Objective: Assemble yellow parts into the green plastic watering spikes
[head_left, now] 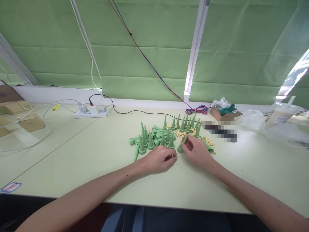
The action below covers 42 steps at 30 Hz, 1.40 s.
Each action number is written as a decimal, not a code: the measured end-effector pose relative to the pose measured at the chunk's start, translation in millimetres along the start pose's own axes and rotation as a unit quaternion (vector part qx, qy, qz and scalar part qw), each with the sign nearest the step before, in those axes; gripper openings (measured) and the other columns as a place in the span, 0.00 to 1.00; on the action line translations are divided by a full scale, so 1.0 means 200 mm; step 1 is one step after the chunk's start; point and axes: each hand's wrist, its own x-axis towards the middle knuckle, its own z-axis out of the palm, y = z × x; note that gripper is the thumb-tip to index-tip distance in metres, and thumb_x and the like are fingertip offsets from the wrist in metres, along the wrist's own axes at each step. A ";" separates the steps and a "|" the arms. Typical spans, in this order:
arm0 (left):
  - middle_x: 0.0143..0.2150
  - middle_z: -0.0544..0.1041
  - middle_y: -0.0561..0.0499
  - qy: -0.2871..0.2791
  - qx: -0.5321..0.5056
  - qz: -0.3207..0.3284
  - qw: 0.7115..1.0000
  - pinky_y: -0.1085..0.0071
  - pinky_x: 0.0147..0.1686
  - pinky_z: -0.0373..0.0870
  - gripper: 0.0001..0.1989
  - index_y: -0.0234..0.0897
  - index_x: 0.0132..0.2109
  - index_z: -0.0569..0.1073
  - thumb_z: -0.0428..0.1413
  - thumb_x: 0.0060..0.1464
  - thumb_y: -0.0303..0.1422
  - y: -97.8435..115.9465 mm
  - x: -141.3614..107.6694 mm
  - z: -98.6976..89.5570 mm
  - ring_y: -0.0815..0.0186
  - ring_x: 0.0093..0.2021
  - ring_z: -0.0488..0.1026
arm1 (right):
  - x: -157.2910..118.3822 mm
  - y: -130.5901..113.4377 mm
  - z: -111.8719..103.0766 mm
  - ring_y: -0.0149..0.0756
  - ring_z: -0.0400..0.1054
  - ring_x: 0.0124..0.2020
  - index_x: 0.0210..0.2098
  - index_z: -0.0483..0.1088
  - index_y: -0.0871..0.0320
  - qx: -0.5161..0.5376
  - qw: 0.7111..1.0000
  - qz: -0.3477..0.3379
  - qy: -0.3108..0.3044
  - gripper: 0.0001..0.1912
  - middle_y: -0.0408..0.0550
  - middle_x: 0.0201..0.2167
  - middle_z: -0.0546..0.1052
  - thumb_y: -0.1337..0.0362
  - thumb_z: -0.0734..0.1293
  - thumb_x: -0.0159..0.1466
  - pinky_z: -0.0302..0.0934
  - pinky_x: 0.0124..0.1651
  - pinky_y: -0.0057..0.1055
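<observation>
My right hand [196,151] is closed around a green plastic cone spike [180,149], which stands tilted a little with its wide base on the table. Beside it, my left hand [161,158] rests on the tabletop with its fingers curled and thumb pressed to them; whatever may be inside is hidden. Several more green cone spikes [142,146] stand upright beyond both hands, points up. Among them lie green tubular pieces [158,135] on their sides. Small yellow plastic parts [179,133] are scattered between the cones and behind my right hand.
On the pale table [79,167], a power strip [91,112] with plugs sits back left, its black cable running behind the cones. Cardboard pieces [31,122] lie far left. Rightward are a blurred-out dark item [220,131], a small carton [224,114], plastic bags and a drink cup [281,114].
</observation>
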 end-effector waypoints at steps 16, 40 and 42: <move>0.25 0.69 0.54 -0.017 0.005 -0.009 1.000 0.75 0.26 0.56 0.10 0.34 0.32 0.71 0.49 0.61 0.27 -0.01 -0.01 0.00 0.72 0.25 0.61 | 0.46 -0.10 -0.11 0.33 0.63 0.26 0.32 0.67 0.57 0.038 0.992 -0.078 0.094 0.07 0.43 0.25 0.72 0.63 0.62 0.65 0.55 0.34 0.29; 0.27 0.72 0.52 -0.032 0.021 0.001 0.999 0.74 0.28 0.59 0.11 0.35 0.32 0.73 0.49 0.61 0.27 -0.01 0.00 0.01 0.70 0.26 0.65 | 0.86 -0.06 0.15 0.40 0.64 0.30 0.27 0.62 0.55 -0.070 0.997 -0.039 -0.019 0.09 0.50 0.28 0.73 0.67 0.62 0.65 0.53 0.34 0.32; 0.27 0.72 0.52 -0.032 0.021 0.001 0.999 0.74 0.27 0.59 0.11 0.35 0.33 0.73 0.49 0.61 0.27 -0.01 0.00 0.01 0.70 0.26 0.65 | 0.86 -0.06 0.15 0.40 0.65 0.31 0.28 0.62 0.56 -0.065 0.997 -0.035 -0.020 0.08 0.51 0.28 0.73 0.67 0.62 0.65 0.53 0.34 0.32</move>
